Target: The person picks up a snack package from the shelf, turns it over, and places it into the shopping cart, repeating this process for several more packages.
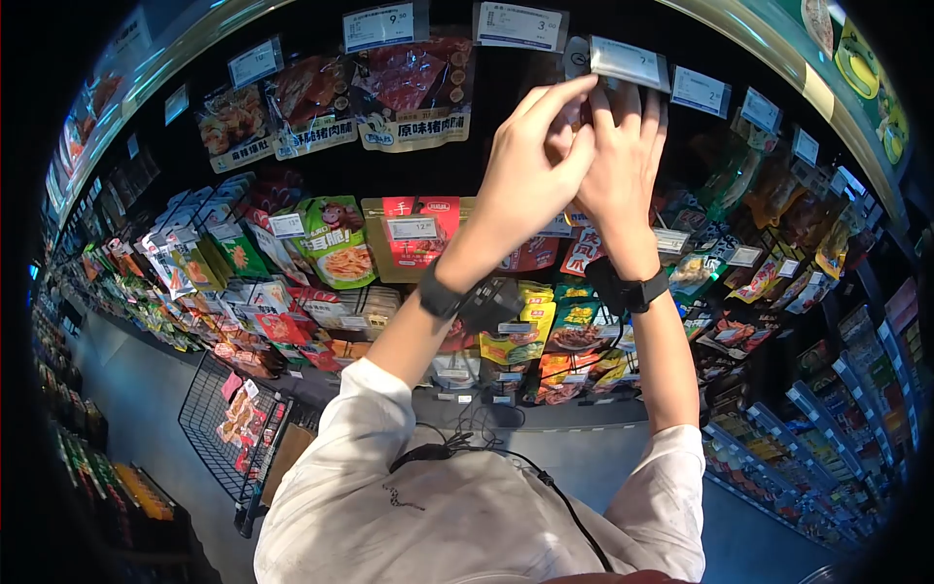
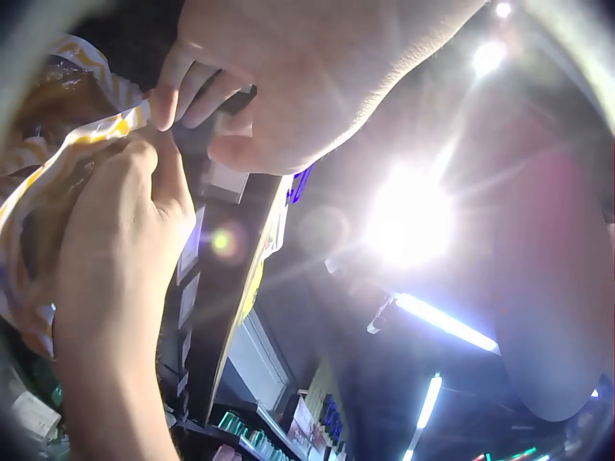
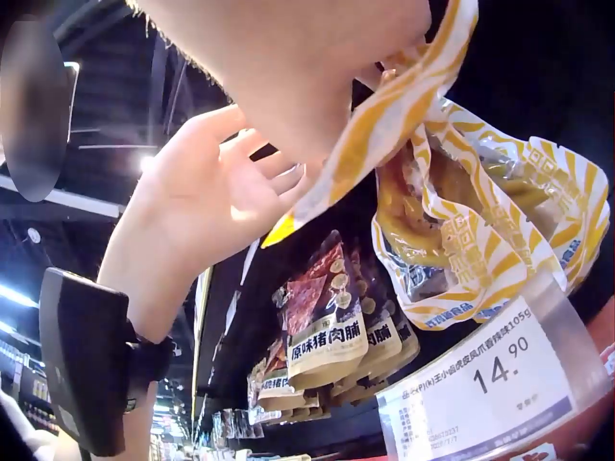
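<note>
Bag [image 3: 452, 230]: one, yellow-and-white striped, clear in front. Location: high on the display, just behind a price tag [image 3: 500, 365] marked 14.90, beside jerky packs [image 3: 322, 336]; at least one more striped bag overlapped it. Hanging point: hidden from all views.

Right hand [image 1: 623, 161]: raised to the top row, back of the hand toward the head camera. Fingers appeared curled in on the bag's top edge, pinching it; exact fingertip contact partly hidden.

Left hand [image 1: 540, 156]: beside the right, loosely bent, thumb apart from the fingers. Nothing plainly in its grasp; one fingertip lay at or near the corner of the bag's edge, touch uncertain.

Step, as judged: handling the bag by its top edge at the display. Whether for taking down or hanging up could not be told.

Next move, as judged: a firm pinch on the edge and a straight pull or push along the hanging line, the left hand steadying the corner, the price tag kept clear.

Cart [image 1: 265, 469]: on the floor at the person's left, packs [image 1: 241, 423] inside.
</note>
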{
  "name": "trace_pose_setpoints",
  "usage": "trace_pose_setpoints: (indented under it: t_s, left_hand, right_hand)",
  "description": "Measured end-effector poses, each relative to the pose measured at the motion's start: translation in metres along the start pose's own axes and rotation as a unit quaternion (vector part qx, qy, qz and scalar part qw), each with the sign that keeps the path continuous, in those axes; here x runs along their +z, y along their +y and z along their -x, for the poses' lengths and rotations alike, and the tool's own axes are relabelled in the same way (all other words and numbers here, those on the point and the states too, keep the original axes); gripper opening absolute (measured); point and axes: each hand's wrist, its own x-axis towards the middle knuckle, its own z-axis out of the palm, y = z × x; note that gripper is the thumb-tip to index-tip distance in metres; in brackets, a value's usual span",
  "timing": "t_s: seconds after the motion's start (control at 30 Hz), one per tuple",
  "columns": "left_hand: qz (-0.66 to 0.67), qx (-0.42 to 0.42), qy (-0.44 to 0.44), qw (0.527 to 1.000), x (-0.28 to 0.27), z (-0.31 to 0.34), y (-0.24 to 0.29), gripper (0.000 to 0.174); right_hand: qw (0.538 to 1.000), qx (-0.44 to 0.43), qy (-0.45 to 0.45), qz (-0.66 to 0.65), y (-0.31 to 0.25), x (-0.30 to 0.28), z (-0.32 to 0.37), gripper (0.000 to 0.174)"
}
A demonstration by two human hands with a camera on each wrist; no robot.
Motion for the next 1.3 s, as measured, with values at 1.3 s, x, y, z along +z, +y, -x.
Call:
trace_pose_setpoints:
  t_s: [1.3]
  left_hand:
    - [0.027, -0.18, -0.06, 0.982, 0.001, 0.006, -0.083, 0.04]
  right_hand:
    - [0.865, 0.212, 0.031, -0.453, 0.037, 0.044, 0.012, 0.062]
